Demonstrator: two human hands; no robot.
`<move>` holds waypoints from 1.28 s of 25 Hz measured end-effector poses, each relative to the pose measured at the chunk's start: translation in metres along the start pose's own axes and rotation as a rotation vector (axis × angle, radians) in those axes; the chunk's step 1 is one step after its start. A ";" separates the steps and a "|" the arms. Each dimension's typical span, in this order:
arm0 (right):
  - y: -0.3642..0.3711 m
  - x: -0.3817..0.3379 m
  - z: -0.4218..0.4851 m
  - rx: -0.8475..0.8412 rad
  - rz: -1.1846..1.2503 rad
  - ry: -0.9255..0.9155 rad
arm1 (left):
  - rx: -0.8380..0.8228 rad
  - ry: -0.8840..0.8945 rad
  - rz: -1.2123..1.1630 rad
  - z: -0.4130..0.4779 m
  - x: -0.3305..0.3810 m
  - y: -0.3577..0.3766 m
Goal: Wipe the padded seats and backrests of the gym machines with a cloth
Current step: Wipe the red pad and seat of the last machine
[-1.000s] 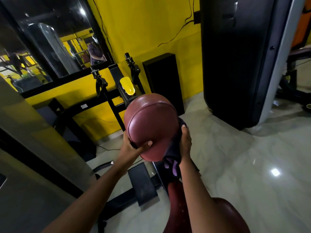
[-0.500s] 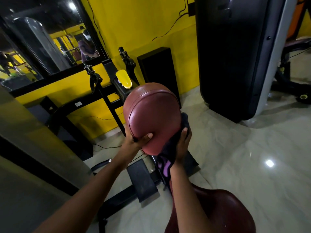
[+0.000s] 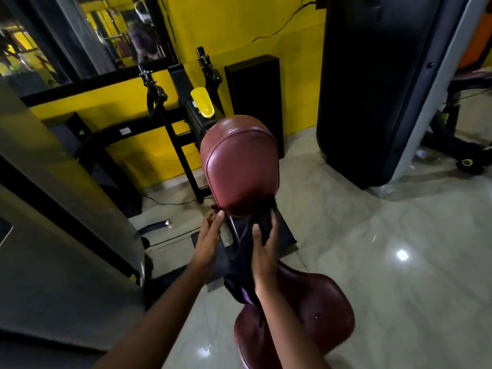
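A maroon padded backrest (image 3: 239, 163) stands upright on a black post in the middle of the head view. Below it, near the bottom edge, lies the maroon padded seat (image 3: 316, 312) of the same machine. My right hand (image 3: 263, 251) grips a dark cloth (image 3: 245, 265) with a purple patch, held against the lower right edge of the backrest; the cloth hangs down past my wrist. My left hand (image 3: 210, 233) has dropped below the pad's lower left edge, fingers reaching up to its underside.
Black machine frame with a yellow cap (image 3: 202, 105) stands behind the backrest, against a yellow wall with a mirror (image 3: 87, 35). A tall black weight-stack housing (image 3: 372, 89) rises at right. Grey column (image 3: 53, 195) at left. Glossy tiled floor (image 3: 386, 249) spreads right.
My left hand let go of the backrest's front and slid down beneath it. My right hand with the cloth moved down from the pad's right side to its lower edge.
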State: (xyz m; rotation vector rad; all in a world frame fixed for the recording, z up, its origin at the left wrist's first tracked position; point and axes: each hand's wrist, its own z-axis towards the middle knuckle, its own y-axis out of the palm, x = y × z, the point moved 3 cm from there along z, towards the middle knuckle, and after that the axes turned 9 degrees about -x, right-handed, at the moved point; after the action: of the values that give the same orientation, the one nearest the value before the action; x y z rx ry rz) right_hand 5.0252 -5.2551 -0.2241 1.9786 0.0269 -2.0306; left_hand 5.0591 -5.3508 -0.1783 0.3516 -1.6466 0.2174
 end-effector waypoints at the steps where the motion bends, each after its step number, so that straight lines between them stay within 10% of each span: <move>1: -0.006 0.001 -0.007 -0.101 -0.050 -0.005 | -0.036 -0.069 -0.083 -0.013 -0.008 0.014; 6: -0.052 -0.038 0.000 -0.752 0.145 0.191 | 0.195 -0.086 -0.331 -0.016 -0.016 0.091; 10: -0.096 -0.092 0.053 -0.994 -0.254 -0.015 | 0.426 -0.091 -0.460 -0.016 -0.005 0.125; 20: -0.041 -0.180 0.126 -0.733 -0.916 -0.802 | 0.927 0.288 -0.040 -0.025 0.056 0.073; 28: 0.019 -0.177 0.164 -0.738 -0.877 -1.143 | 0.746 0.325 0.374 0.048 0.107 0.041; 32: 0.023 -0.175 0.165 -0.691 -0.844 -1.198 | 0.691 0.369 -0.028 0.054 0.095 0.024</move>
State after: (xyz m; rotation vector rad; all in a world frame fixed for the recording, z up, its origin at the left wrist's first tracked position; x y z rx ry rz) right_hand 4.8699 -5.2782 -0.0401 0.1388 1.2246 -2.7669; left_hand 4.9931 -5.3565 -0.0882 0.8025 -1.1617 0.7885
